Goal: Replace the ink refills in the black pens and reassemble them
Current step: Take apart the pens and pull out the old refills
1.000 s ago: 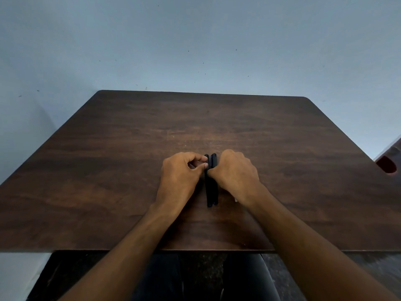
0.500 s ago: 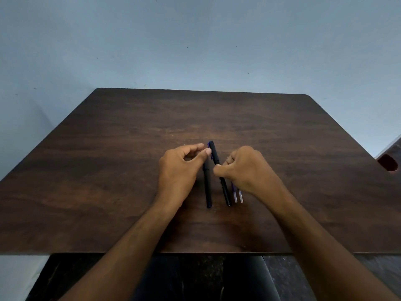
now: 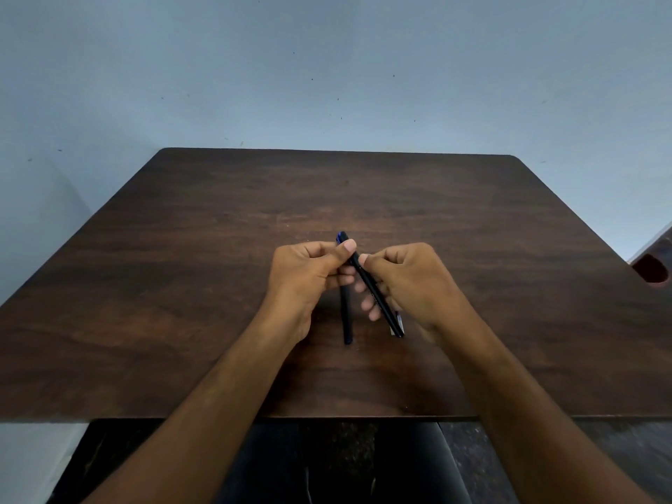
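Observation:
A black pen [image 3: 378,298] is held above the table, slanting from upper left to lower right. My left hand [image 3: 309,271] pinches its upper end, where a blue tip shows, and my right hand [image 3: 411,281] grips its barrel. A second black pen [image 3: 347,316] lies flat on the wooden table [image 3: 182,303], pointing away from me, partly under my left hand. The ends of thin refills [image 3: 399,320] peek out on the table behind the lifted pen's lower end.
The dark wooden table stands against a pale blue wall. A dark brown object with a reddish hole [image 3: 652,267] sits off the table's right side. Below the near edge I see dark-clothed legs [image 3: 338,463].
The right-hand pen has been lifted off the table and is now gripped by both hands. My left hand left the other pen lying and moved to the lifted pen's top end.

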